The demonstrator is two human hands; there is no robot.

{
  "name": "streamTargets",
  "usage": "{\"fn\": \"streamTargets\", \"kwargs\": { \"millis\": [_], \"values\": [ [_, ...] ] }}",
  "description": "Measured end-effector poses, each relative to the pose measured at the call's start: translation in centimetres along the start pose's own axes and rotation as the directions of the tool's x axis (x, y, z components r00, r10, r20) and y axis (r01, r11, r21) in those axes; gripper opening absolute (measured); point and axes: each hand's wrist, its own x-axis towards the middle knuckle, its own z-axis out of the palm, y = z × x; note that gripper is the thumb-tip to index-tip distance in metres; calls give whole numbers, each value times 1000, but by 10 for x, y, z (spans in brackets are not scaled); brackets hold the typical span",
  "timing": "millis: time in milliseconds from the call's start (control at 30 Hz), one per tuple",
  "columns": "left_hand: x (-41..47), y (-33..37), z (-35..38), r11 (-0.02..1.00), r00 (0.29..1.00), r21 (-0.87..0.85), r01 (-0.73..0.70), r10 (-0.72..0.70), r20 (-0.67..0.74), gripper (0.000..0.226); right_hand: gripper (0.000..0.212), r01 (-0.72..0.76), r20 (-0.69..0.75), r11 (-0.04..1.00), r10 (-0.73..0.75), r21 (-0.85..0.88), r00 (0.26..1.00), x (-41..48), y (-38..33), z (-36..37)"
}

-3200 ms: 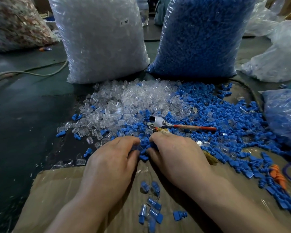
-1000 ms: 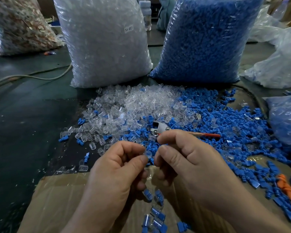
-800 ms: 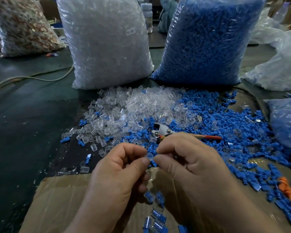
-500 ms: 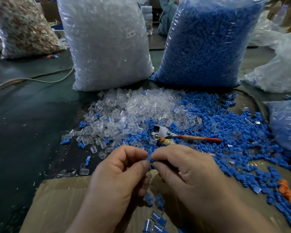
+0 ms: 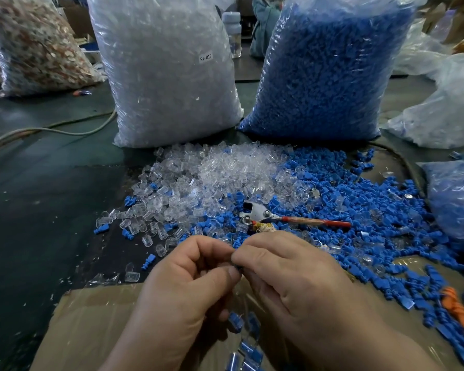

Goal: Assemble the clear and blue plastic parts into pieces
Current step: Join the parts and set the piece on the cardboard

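left grip (image 5: 182, 285) + right grip (image 5: 292, 279) | pinching blue part (image 5: 237, 268) | above cardboard (image 5: 86, 317)

Dark surface (image 5: 38, 196); loose parts (image 5: 225, 170), bags (image 5: 166, 76), cardboard (image 5: 91, 317)

The left hand (image 5: 188, 287) and the right hand (image 5: 295, 282) are meeting fingertip to fingertip above the near edge of the surface (image 5: 38, 199), about its middle, with their backs turned up toward the camera. The forearms are reaching in from below, the left from the lower left and the right from the lower right. The left thumb is pressing along the side of its bent forefinger, and the right fingers (image 5: 255, 257) are curling in to face it. Between them both hands are pinching a small blue part (image 5: 238, 268), most of it hidden. The other fingers are folding loosely under each palm.
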Motion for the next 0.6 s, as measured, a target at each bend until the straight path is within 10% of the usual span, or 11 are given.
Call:
{"fn": "streamTargets", "kwargs": {
  "millis": [333, 600],
  "values": [
    [0, -1, -4, 998, 999, -67, 21, -24, -45, 16, 76, -436, 116, 738, 564, -515, 818, -1, 43, -11],
    [3, -3, -6, 999, 996, -36, 31, -34, -83, 7, 66, -373, 158, 753, 528, -542, 835, 3, 56, -14]
  ]
}}
